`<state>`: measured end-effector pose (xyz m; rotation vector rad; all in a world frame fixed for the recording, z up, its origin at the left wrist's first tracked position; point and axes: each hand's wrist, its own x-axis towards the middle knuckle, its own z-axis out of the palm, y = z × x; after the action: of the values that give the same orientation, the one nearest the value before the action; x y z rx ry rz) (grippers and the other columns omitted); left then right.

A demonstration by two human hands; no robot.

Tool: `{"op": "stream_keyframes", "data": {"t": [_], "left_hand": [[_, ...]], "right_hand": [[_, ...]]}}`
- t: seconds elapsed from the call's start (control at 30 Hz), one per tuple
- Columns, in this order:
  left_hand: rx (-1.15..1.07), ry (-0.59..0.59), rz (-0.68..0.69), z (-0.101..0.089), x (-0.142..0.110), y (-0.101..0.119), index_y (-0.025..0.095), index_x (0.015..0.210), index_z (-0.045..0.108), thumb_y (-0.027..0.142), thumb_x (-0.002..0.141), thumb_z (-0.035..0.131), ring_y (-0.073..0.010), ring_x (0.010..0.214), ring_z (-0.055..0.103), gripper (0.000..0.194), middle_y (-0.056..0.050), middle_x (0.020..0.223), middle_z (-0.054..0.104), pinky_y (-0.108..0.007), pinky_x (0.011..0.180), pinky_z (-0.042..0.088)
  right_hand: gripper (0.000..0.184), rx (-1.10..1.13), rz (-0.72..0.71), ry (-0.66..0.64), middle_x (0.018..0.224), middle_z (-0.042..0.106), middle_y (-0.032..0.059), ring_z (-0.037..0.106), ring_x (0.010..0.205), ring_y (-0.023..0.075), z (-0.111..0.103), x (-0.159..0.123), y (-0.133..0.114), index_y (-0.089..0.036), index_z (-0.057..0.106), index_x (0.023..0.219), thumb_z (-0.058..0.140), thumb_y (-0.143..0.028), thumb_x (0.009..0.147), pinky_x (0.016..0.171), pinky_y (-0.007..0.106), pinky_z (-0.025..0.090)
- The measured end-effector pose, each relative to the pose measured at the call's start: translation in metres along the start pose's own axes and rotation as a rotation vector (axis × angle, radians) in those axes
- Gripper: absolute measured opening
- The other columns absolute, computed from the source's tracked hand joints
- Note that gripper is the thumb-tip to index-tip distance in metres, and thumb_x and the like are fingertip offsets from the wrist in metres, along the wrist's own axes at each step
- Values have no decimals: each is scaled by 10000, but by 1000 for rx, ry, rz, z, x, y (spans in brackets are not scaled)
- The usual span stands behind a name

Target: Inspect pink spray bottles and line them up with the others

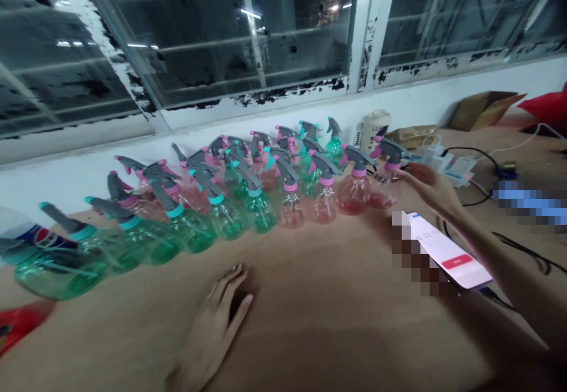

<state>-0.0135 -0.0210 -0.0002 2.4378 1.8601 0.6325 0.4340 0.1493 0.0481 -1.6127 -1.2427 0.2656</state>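
Note:
My right hand [427, 185] reaches to the right end of the front row, with its fingers closed at the neck of a pink-collared spray bottle [384, 194] that has a grey trigger head. Part of the grip is blurred and hidden. My left hand [217, 312] lies on the table, fingers extended and thumb apart, holding nothing. Beyond it stand several clear spray bottles with green tint and teal collars, such as one green spray bottle [263, 214]. Others are pink with pink collars, like the neighbouring pink spray bottle [354, 194].
A lit phone [449, 253] lies below my right forearm. Cables and white plugs [458, 169] are at the right. A cream coffee cup [374, 129] and an open cardboard box [481, 110] stand by the wall. A red packet [22, 324] lies at the left edge of the wooden table [310, 321].

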Motion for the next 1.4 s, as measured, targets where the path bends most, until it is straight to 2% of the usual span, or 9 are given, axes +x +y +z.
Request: {"op": "stream_keyframes", "data": {"t": [0.13,0.3,0.5,0.6,0.7,0.8,0.93,1.07,1.4], "left_hand": [[26,-20,4,-6,-14,1,248,1319,380,359,948,401,-235,1255,442,388,-61,1373,457,-472,1033,367],[92,-55,4,-12,-48,-10,274,1402,265,355,942,404,-248,1283,409,488,-60,1430,399,-496,1040,352],[80,-28,-54,-28,-92,-28,299,1451,180,393,927,416,-261,1277,416,582,-50,1443,388,-481,1041,350],[7,20,-197,-46,-105,-43,318,1401,299,399,934,373,-247,1219,487,479,-24,1373,475,-451,1007,405],[-75,150,-387,-71,-109,-73,256,1241,482,454,892,439,-259,1065,599,403,-51,1197,597,-423,895,498],[-125,392,-562,-104,-103,-115,163,1112,529,511,835,459,-273,958,640,450,-101,1084,630,-391,744,557],[22,510,-710,-146,-81,-171,134,1142,497,469,787,566,-312,1055,583,493,-122,1150,590,-470,873,477],[116,545,-757,-158,-53,-207,92,1248,417,427,721,677,-331,1158,506,676,-205,1276,479,-428,932,433],[244,471,-803,-142,-31,-218,132,1294,393,453,808,620,-363,1121,533,625,-197,1260,505,-449,843,458]], "right_hand": [[499,77,33,4,1200,601,193,582,1083,254,-9,-26,5,-136,582,1134,638,-457,755,878,331,434],[302,192,76,-230,908,687,126,660,818,241,-10,-67,-19,-192,636,887,633,-463,755,757,336,494],[258,245,-3,-729,909,692,74,648,836,234,18,-121,-67,-210,674,852,682,-436,728,785,323,496],[302,159,-95,-1163,936,681,41,618,895,220,38,-157,-90,-233,650,981,621,-462,785,818,343,473],[354,170,-73,-1554,1009,662,32,608,940,197,54,-195,-116,-243,602,1087,585,-472,816,827,332,467],[394,250,-78,-1766,1027,661,45,604,933,175,65,-228,-146,-211,592,1092,622,-465,793,812,300,474],[434,223,-209,-1855,1006,676,50,617,898,163,71,-258,-178,-190,617,1070,672,-473,745,786,265,478],[458,185,-278,-1856,1021,673,28,624,905,157,69,-275,-189,-228,617,1093,697,-478,718,771,240,475],[403,45,-274,-1805,1104,643,11,573,1041,195,40,-278,-185,-302,613,1124,673,-446,753,894,298,444]]}}
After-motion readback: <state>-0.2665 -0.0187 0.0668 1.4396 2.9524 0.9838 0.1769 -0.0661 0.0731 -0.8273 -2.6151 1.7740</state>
